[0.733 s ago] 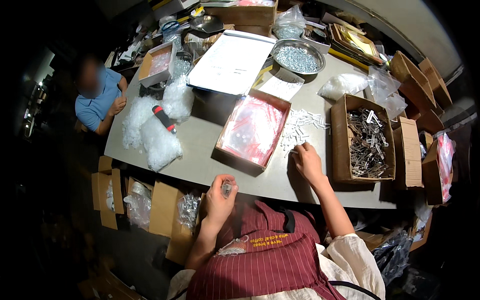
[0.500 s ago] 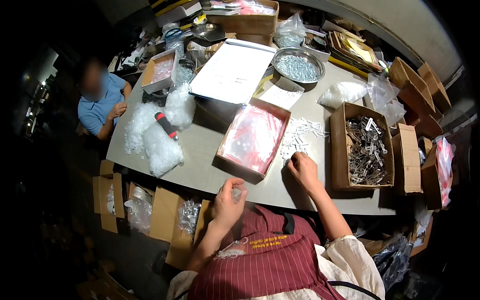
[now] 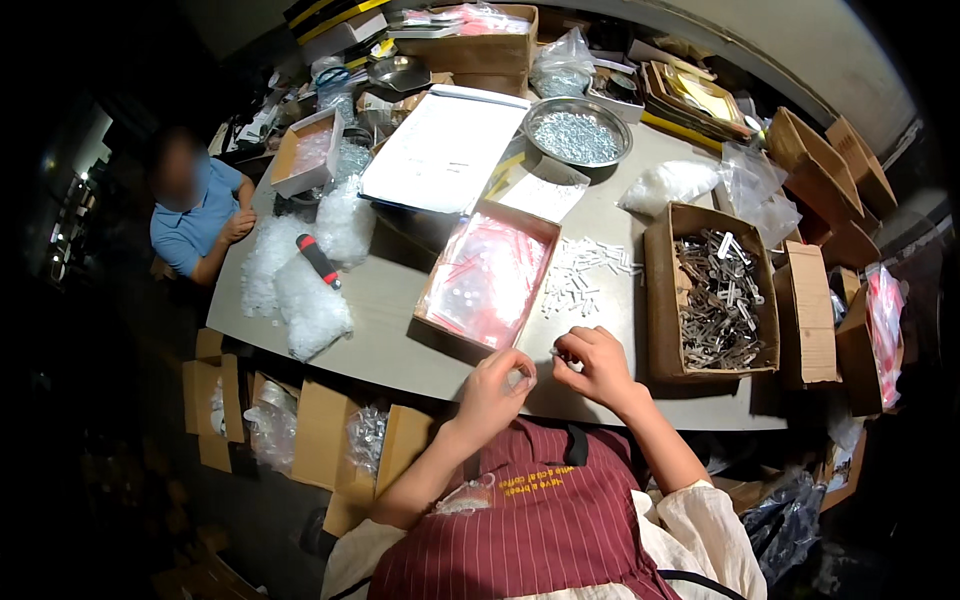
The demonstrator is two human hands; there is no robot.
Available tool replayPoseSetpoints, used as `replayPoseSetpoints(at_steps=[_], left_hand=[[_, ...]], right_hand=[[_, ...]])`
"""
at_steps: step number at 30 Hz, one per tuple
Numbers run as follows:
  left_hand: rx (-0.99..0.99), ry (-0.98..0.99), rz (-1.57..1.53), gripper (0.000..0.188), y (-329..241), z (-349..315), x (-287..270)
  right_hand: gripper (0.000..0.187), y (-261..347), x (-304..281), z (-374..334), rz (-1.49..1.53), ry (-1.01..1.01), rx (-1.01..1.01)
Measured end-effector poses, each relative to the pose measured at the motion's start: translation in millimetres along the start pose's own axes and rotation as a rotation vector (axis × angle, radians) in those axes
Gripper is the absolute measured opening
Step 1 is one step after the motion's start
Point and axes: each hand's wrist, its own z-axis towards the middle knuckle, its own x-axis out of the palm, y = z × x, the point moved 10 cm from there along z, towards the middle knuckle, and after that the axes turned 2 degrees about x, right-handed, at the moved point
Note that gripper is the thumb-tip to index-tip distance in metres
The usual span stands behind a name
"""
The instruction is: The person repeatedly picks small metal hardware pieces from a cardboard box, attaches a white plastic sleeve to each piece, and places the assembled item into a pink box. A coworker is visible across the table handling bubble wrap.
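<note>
At the table's near edge my left hand (image 3: pixel 488 396) is closed on a small clear plastic bag (image 3: pixel 517 379), partly hidden by its fingers. Close to its right, my right hand (image 3: pixel 600 368) pinches small white plastic pieces (image 3: pixel 557 353), with a gap between it and the bag. Beyond the right hand lie many loose white plastic pieces (image 3: pixel 582 272), which look like wall plugs. Left of them, a shallow cardboard box (image 3: pixel 455 337) holds flat clear bags (image 3: pixel 482 275) with red edges.
A deep cardboard box (image 3: pixel 662 330) of metal parts (image 3: pixel 718 295) stands right. Behind are a steel bowl (image 3: pixel 622 148) of screws and a clipboard with papers (image 3: pixel 445 145). Bags of white pieces (image 3: pixel 312 310) lie left, a red-black screwdriver handle (image 3: pixel 318 262) on top. A person (image 3: pixel 200 220) sits far left.
My right hand has left the loose white pieces and come nearer me, with pieces in its fingers. My left hand has moved right and slightly away from me with the bag, toward it.
</note>
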Motion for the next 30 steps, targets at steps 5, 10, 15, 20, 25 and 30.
replayPoseSetpoints(at_steps=[5, 10, 15, 20, 25, 30], left_hand=[[-0.034, 0.085, -0.143, 0.025, -7.6, 13.4, 33.4], [-0.040, 0.178, -0.177, 0.031, -11.6, 23.7, 63.9], [0.116, 0.308, -0.061, 0.029, -28.1, 37.5, 98.1], [0.013, 0.293, -0.079, 0.021, -4.7, 55.8, 116.5], [0.008, 0.296, -0.172, 0.016, 5.1, 67.5, 134.7], [-0.079, 0.303, -0.162, 0.017, 15.9, 73.8, 135.1]], right_hand=[[0.028, 62.1, -58.0, -8.9, 0.123, -0.129, -0.277], [0.041, 56.9, -91.3, -22.6, 0.229, -0.071, -0.165], [0.037, 40.0, -66.8, -36.5, 0.065, 0.189, -0.084], [0.022, -19.8, -137.0, -17.6, 0.089, -0.108, -0.043], [0.027, -201.8, -163.1, -4.0, -0.533, -0.180, 0.411], [0.022, -272.5, -122.7, 3.5, -0.969, -0.037, 0.323]])
